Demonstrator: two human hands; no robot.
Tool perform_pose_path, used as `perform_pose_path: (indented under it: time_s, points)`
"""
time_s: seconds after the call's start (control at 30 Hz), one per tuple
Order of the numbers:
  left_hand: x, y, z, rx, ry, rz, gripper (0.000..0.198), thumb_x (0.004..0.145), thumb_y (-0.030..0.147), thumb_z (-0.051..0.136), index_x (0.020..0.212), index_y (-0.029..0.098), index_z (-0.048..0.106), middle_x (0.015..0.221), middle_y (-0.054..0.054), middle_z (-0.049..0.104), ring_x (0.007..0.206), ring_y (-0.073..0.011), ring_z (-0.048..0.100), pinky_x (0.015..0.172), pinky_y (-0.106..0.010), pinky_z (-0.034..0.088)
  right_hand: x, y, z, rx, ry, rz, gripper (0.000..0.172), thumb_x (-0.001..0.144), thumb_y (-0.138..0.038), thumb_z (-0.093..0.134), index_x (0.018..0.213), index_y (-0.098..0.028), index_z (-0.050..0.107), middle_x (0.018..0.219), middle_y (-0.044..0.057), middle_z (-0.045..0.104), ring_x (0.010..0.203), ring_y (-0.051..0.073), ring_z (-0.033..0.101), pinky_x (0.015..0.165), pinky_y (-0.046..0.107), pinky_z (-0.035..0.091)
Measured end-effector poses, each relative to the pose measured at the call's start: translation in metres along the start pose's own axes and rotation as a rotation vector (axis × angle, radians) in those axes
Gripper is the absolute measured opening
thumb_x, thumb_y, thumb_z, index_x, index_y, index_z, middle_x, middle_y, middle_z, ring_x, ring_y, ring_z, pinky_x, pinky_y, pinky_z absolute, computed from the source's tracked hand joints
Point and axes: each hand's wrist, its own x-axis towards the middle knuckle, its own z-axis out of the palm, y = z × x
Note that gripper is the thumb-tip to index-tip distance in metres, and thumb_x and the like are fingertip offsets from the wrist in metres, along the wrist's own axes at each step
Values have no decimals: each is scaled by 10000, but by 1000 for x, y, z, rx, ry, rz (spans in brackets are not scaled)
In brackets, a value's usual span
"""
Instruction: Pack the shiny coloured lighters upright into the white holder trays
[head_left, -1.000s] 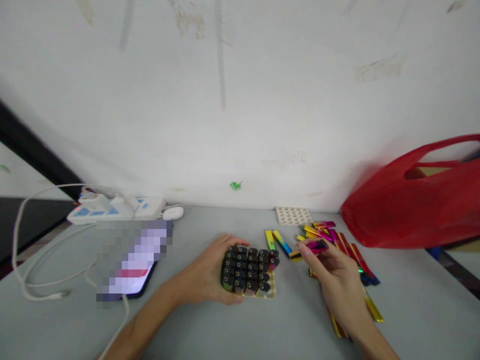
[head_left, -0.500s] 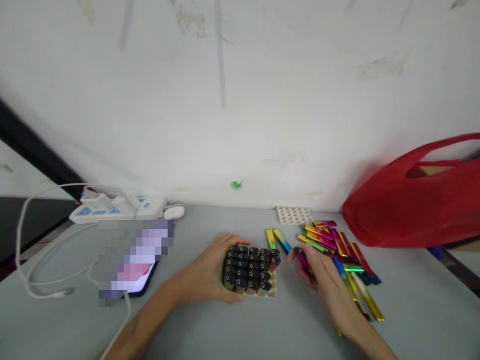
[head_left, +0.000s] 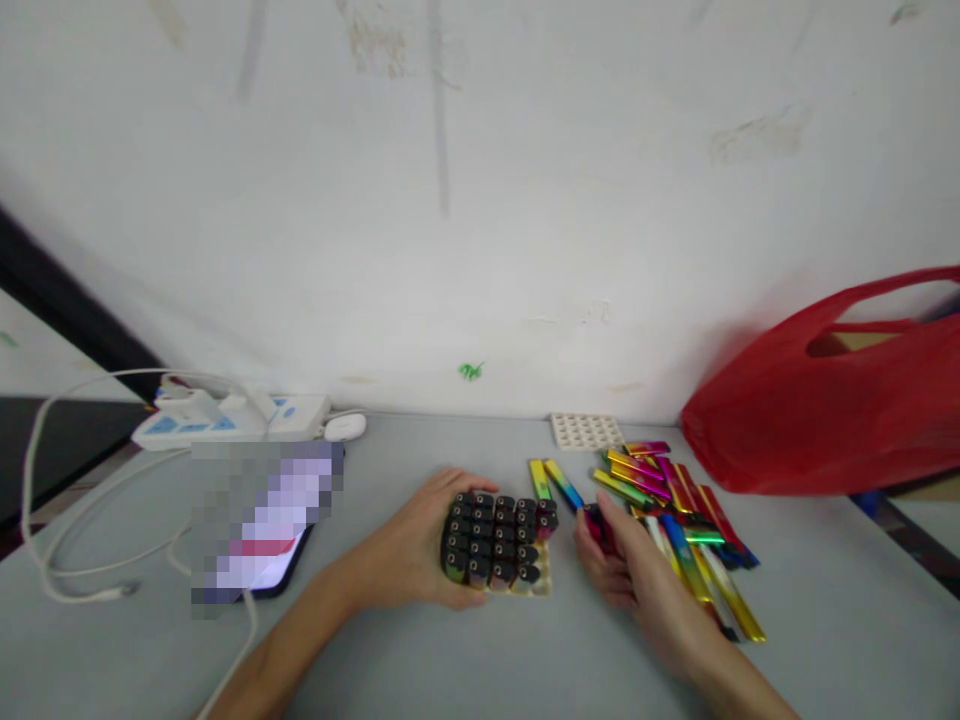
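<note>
My left hand (head_left: pixel 420 540) is closed around the left side of a block of upright black-topped sticks (head_left: pixel 491 540), which look like slim lighters with shiny coloured bodies. They stand in rows in a cream tray (head_left: pixel 541 580), whose holes show along the right edge. Pinched in my right hand (head_left: pixel 626 560) is one such lighter (head_left: pixel 595 523), black-ended with a purple body, mostly hidden by the fingers. That hand is right of the tray, apart from it. Two yellow-and-blue lighters (head_left: pixel 562 484) lie just behind, between both hands.
A pile of shiny coloured lighters (head_left: pixel 682 490) lies at the right. Behind it are a cream holed tray (head_left: pixel 587 431) and a red bag (head_left: pixel 825 410). On the left are a phone (head_left: pixel 281 530), a white cable (head_left: pixel 251 620) and a power strip (head_left: pixel 300 415). A wall closes the back.
My right hand has shifted slightly left with the lighter, and its fingers have curled further around it. More of the pile beside it shows. My left hand stays on the block.
</note>
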Motion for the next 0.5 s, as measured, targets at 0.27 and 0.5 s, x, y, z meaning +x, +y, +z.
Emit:
perform_pose_path:
  time_s: [0.27, 0.5]
  points:
    - [0, -2, 0, 6, -4, -6, 910, 546, 273, 1027, 1373, 245, 648, 1318, -71, 697, 1289, -379, 657, 1204, -479, 498, 3, 5, 8, 207, -74, 134, 658, 933, -799, 559, 625, -265, 327, 570, -96, 186, 509, 101, 124, 482, 287, 87]
    - [-1, -2, 0, 12, 8, 23, 891, 566, 301, 1020, 1375, 266, 648, 1329, -71, 710, 1274, -382, 664, 1166, -464, 533, 5, 15, 10, 160, -40, 122, 617, 910, -806, 569, 662, -273, 383, 567, -105, 241, 486, 95, 160, 451, 261, 112]
